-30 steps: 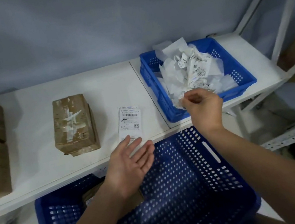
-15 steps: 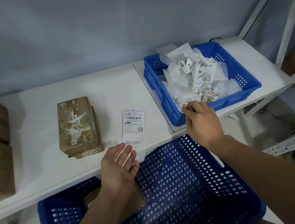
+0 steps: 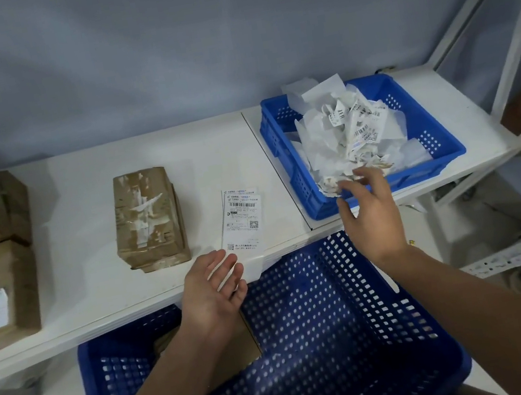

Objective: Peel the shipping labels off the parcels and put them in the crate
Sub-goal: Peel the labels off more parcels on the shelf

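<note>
since a second ago the right hand (image 3: 368, 213) had released its pinch and opened its fingers at the front rim of the small crate (image 3: 440, 137), where crumpled labels (image 3: 342, 134) lay heaped. the left hand (image 3: 212, 289) lay open, palm up, at the near end of the flat label (image 3: 244, 221) on the worktop (image 3: 79, 201), near a brown parcel (image 3: 148, 220).

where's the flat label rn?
Head view, centre: label flat on the white shelf, between the stripped parcel and the small blue crate, by the left hand.
</note>
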